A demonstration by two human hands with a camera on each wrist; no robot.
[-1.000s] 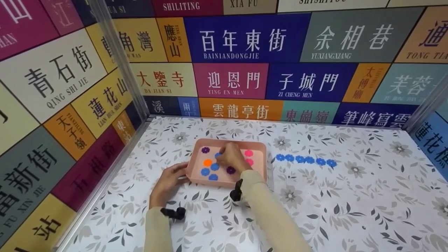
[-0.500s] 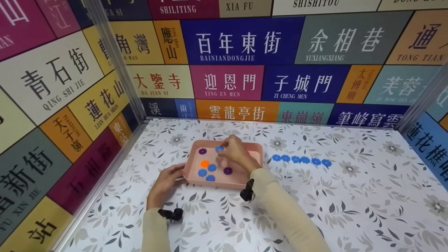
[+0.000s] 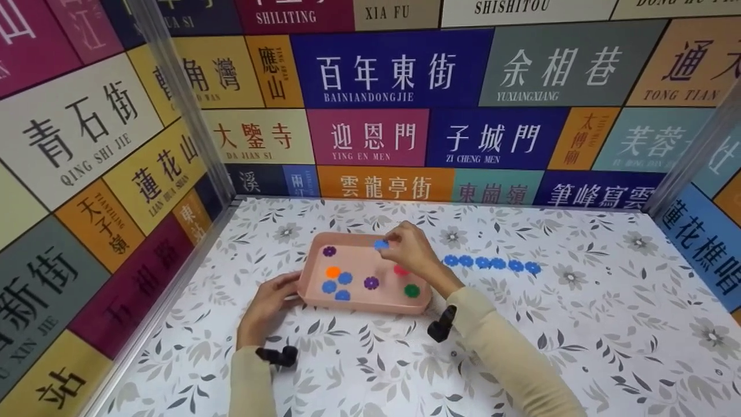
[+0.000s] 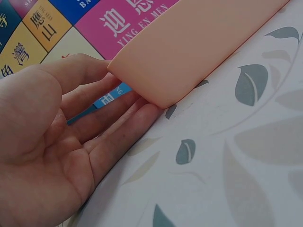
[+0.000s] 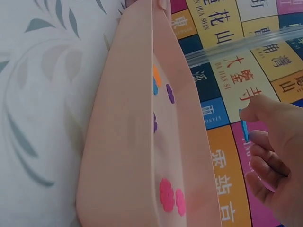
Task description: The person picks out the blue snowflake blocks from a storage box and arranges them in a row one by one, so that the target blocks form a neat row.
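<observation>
My right hand pinches a blue flower-shaped piece between thumb and index finger, raised over the back right part of a pink tray. The right wrist view shows that blue piece edge-on, held above the rim. Inside the tray lie purple, orange, blue, pink and green flower pieces, among them an orange one and a green one. My left hand touches the tray's left corner with its fingers extended; they rest against the wall without wrapping round it.
Right of the tray, several blue flower pieces lie in a row on a white leaf-patterned tablecloth. Panels with printed characters stand behind the table and along its left and right sides.
My right hand has lifted the blue flower piece from the tray and moved right with it, uncovering the green piece. The left hand stays at the tray's corner; the head view has shifted slightly.
</observation>
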